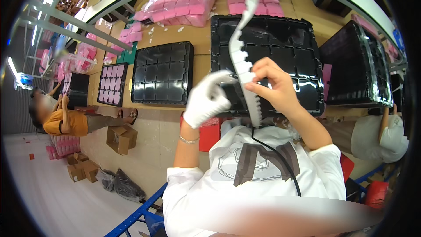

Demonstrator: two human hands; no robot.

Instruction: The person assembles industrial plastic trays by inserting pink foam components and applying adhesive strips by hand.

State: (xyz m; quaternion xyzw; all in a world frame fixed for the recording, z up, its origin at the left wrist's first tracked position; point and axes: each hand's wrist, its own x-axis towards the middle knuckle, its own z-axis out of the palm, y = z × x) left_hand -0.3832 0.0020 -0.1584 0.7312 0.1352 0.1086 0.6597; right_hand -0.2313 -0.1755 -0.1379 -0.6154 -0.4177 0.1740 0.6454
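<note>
Long white strip between our two hands, pinched by the right

We have the white strip (240, 63) directly before us, its long axis running from near our chest away across the work, bowing leftward midway and leaving the view at the top. Its teeth show along the right edge. Our bare right hand (278, 85) is on it from the right, thumb and fingers pinching that edge. Our gloved left hand (208, 101) sits just left of it with fingers curled; we cannot tell whether the fingertips touch the strip or grip anything.

Behind the strip lies the large black tray (302, 57), divided into squares, which the strip crosses lengthwise. To our left we see another black tray (162, 74), and beyond it a smaller tray (125, 81) holding pink pieces. A stack of black trays (351, 72) stands close on our right, limiting room that side. Wrapped pink foam (184, 2) lies at the far side. A black cable (280, 156) hangs over our shirt near the strip's lower end. A co-worker in orange (66, 123) stands well apart at left.
</note>
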